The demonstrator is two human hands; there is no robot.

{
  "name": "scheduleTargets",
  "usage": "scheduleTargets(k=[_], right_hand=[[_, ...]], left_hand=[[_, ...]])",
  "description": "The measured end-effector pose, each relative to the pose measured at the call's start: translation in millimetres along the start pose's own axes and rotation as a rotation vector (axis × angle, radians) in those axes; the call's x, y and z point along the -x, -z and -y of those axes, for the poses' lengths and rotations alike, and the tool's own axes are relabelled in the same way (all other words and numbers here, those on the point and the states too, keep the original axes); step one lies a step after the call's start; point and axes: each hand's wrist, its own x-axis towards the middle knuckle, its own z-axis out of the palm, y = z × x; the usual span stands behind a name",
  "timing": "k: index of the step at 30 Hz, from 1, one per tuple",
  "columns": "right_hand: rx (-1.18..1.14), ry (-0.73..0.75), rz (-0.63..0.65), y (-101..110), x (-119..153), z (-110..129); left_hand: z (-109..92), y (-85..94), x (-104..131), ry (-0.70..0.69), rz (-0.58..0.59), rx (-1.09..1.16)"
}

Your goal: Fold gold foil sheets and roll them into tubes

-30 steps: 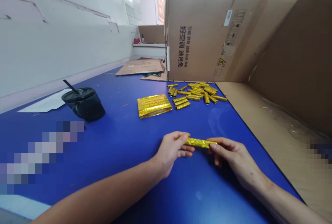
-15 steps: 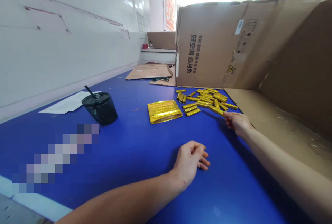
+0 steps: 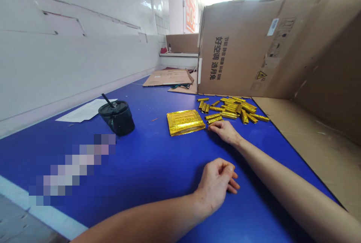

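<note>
My right hand (image 3: 225, 132) is at the front of a short row of gold foil sticks (image 3: 213, 116), just right of a flat gold foil packet (image 3: 186, 122). Its thumb and fingers are pinched together on a gold foil stick, which the fingers mostly cover. Closer to me, my left hand (image 3: 216, 184) rests on the blue table (image 3: 158, 175). Its fingers are loosely bent and apart, with nothing visible in them. Behind the right hand lies a loose pile of similar gold sticks (image 3: 229, 106).
A dark lidded cup (image 3: 120, 121) with a black straw stands at the left, before a white paper sheet (image 3: 84, 110). A large cardboard box (image 3: 239, 51) borders the table at the back and right. Flat cardboard (image 3: 167, 77) lies at the far end.
My right hand has moved left from the right side of the pile to the short row beside the packet. My left hand has kept its pose. The view has shifted slightly.
</note>
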Motion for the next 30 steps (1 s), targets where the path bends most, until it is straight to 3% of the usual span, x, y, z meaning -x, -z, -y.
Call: scheduleTargets(k=[7,10,15,18,27,30], right_hand=[[0.253,0.046,-0.138,3.3,-28.9,-0.4],[0.338,0.100,-0.163,-6.6,-30.7,6.5],[0.474,0.279,-0.103,-32.9,-21.2,25.9],[0.548,0.338,-0.097,-38.4,-13.5,29.5],[0.637,0.439,-0.129,-30.6,7.4,30.2],[0.610,0.487,-0.137,-20.6,24.4,32.2]], left_hand=[[0.8,1.0,-0.7,-0.007,0.011,0.001],[2.7,0.9,-1.2,-0.011,0.009,-0.001],[2.7,0.5,-1.0,-0.011,0.007,-0.014],[2.8,0.9,-0.7,-0.016,0.009,-0.018],[6.7,1.8,-2.0,-0.025,0.020,-0.038],[5.3,2.8,4.7,-0.090,0.036,-0.182]])
